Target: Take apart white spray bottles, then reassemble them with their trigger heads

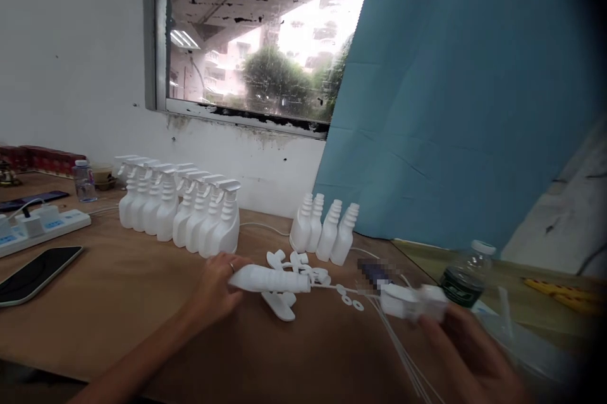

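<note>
My left hand (pixel 220 284) is closed round the base of a white bottle (pixel 270 279), which lies on its side in the air with its neck to the right. In my right hand (pixel 458 334) is a white spray head (pixel 412 301), somewhat blurred, held at its right end. A thin tube runs left from it to the bottle's neck. Behind and below the bottle are loose white spray heads (pixel 279 306). Small white rings (pixel 358 306) lie on the brown table (pixel 265 360), and several thin tubes (pixel 396 347) lie near my right hand.
Several white bottles with spray heads (pixel 164 205) stand at the back left; several open bottles (pixel 327 233) stand behind the middle. A dark-labelled bottle (pixel 467 274) is at the right. A phone (pixel 38 274) and a power strip (pixel 52 227) lie at the left.
</note>
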`<act>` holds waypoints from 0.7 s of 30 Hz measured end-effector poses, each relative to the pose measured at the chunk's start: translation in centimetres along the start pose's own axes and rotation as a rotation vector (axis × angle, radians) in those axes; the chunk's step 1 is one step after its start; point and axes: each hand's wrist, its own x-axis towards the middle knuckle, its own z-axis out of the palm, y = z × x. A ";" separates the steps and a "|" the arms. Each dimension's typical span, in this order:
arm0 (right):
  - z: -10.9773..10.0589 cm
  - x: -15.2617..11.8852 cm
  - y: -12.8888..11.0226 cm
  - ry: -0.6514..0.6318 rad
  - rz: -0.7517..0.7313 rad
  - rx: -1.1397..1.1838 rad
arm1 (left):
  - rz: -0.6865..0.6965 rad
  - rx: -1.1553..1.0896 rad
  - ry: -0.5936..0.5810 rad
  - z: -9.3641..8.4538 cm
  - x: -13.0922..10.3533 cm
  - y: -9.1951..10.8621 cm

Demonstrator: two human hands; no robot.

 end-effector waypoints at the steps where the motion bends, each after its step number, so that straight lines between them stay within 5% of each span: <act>1: 1.3 -0.1 -1.5 -0.050 -0.019 0.011 | -0.012 -0.039 -0.003 -0.1 -0.3 0.3; 5: 4.8 -0.2 -5.4 -0.313 -0.109 0.064 | -0.124 -0.310 -0.054 0.1 -1.4 1.4; 12: 7.6 1.8 -7.6 -0.613 -0.242 0.129 | -0.399 -0.706 -0.142 1.2 -1.9 2.4; 21: 10.5 1.8 -9.7 -0.697 -0.275 0.196 | -0.546 -1.143 -0.241 6.2 -2.4 1.5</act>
